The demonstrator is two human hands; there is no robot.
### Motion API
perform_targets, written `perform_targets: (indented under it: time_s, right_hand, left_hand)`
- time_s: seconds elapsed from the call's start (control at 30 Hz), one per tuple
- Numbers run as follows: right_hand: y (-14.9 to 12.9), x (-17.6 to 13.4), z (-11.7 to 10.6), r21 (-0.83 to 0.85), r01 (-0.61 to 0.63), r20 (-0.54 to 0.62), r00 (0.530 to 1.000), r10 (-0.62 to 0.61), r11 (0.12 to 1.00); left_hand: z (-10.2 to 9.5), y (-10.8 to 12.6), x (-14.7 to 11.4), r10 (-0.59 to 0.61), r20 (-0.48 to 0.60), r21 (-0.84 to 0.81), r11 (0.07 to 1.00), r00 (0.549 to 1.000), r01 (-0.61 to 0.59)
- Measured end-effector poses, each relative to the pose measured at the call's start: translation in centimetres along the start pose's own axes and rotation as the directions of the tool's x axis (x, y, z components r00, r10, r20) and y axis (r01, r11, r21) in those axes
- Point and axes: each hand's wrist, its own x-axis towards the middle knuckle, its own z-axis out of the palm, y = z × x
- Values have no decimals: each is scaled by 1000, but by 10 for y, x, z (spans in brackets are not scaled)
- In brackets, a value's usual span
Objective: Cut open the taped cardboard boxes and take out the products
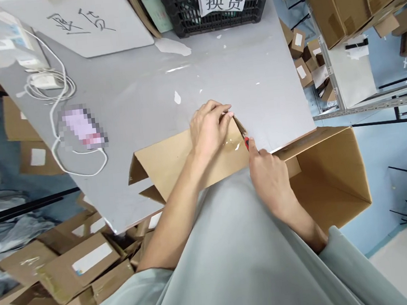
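A brown cardboard box (170,163) lies on its side at the front edge of the grey table, its left end standing open with flaps apart. My left hand (210,127) grips the box near its far right corner, fingers bent over the edge. Around a red utility knife (247,143) my right hand (269,177) is closed, with the index finger stretched along it. The knife's tip is at the box's right end, beside shiny clear tape (235,143). Most of the knife is hidden by the hand.
A large open carton (332,178) stands right of the table (254,84). At the back are a black crate (189,20) and a white box (102,17). A white cable (55,122) runs by a blurred phone (80,126). Several cartons (80,262) lie piled lower left.
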Motion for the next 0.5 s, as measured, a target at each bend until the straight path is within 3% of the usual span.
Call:
perform_targets:
  time_s: [0.13,0.27,0.4,0.5]
  right_hand:
    - [17,-19,19,36,-20,32,999,19,999]
    - [44,-28,37,196,52,-75,996,-38,979]
    - [79,-13,47,444,104,-292,956,34,890]
    - [104,37,76,608,80,-322,934,153,790]
  left_hand:
    - [5,-3,3,28,-60,25,999,998,-27]
    - [4,-6,8,68,-123,-14,997,990,-70]
    - [-34,1,-21,63,-276,47,998,959,-51]
    - [-73,0,-73,23,-462,194,978,886,76]
